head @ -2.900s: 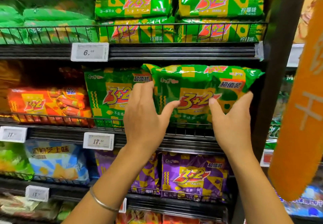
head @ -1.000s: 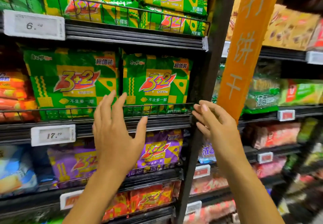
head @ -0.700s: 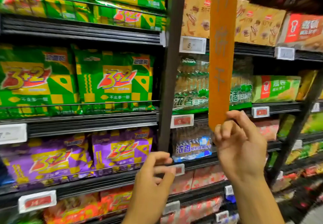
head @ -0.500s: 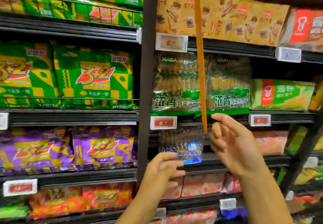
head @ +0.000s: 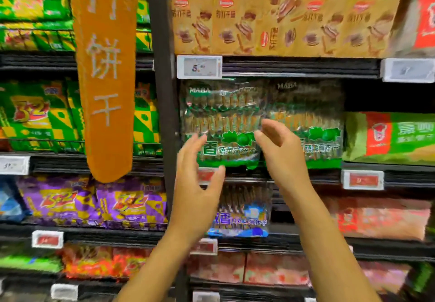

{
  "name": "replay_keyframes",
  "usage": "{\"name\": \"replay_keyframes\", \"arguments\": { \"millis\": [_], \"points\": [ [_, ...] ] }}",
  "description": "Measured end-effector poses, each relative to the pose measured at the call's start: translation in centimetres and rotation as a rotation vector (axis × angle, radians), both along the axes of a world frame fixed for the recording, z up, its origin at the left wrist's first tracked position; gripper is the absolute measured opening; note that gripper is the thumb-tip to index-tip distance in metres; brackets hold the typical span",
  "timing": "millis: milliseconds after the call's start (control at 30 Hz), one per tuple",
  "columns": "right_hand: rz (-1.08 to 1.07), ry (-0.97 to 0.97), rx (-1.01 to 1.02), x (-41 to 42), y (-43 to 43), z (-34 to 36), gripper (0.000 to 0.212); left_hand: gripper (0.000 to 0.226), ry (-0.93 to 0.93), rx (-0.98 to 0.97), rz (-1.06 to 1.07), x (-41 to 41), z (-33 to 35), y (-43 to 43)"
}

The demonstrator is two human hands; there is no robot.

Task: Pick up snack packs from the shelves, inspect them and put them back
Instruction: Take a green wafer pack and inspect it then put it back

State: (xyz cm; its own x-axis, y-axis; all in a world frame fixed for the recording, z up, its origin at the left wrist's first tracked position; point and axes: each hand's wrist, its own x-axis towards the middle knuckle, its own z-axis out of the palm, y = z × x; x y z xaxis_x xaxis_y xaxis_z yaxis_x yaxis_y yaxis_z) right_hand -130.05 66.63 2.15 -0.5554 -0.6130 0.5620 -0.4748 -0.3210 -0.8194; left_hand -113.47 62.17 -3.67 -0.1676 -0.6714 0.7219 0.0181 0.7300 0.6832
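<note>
A clear cracker pack with a green bottom band (head: 221,122) stands on the middle shelf right of the black upright, with a matching pack (head: 313,122) beside it. My left hand (head: 197,184) is raised in front of the first pack's lower left corner, fingers spread and empty. My right hand (head: 280,151) hovers in front of the gap between the two packs, fingers loosely bent, holding nothing. Whether either hand touches a pack cannot be told. The picture is blurred.
An orange hanging banner (head: 106,70) dangles at the left before green 3+2 packs (head: 33,115). A black shelf upright (head: 162,89) splits the two bays. Brown packs (head: 282,21) sit above, a blue-banded pack (head: 244,212) below, purple packs (head: 94,202) at lower left.
I let go of the green 3+2 pack on its shelf and the view swung right. My right hand pushed the banner aside, and both hands have risen toward the clear cracker packs.
</note>
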Motion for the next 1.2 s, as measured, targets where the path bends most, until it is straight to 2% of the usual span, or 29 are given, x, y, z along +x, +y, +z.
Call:
{"name": "replay_keyframes", "arguments": {
  "millis": [300, 467, 533, 633, 667, 800, 1200],
  "points": [
    [-0.03, -0.001, 0.021, -0.6, -1.0, 0.0, 0.044, 0.084, -0.205, 0.133, 0.121, -1.1, 4.9, -2.2],
    [0.001, -0.113, 0.031, -0.8, -1.0, -0.6, 0.057, 0.087, -0.092, 0.291, 0.085, -2.5, 6.2, -2.1],
    [0.032, -0.13, 0.104, -0.8, -1.2, -1.0, 0.059, 0.088, -0.084, 0.327, 0.058, -2.8, 6.5, -2.4],
    [-0.003, -0.027, 0.25, -0.6, -1.7, -1.8, 0.038, 0.088, -0.138, 0.281, 0.093, -2.9, 6.0, -2.6],
    [-0.009, 0.004, 0.256, -0.5, -1.9, -1.9, 0.037, 0.087, -0.146, 0.255, 0.114, -2.8, 5.7, -2.7],
    [-0.025, 0.049, 0.243, -0.6, -3.0, -1.5, 0.053, 0.087, -0.135, 0.205, 0.088, -2.5, 5.2, -3.1],
    [-0.005, -0.179, 0.111, 0.1, -5.1, -1.2, 0.056, 0.103, -0.255, 0.1, 0.099, -2.1, 4.4, -3.1]
  ]
}}
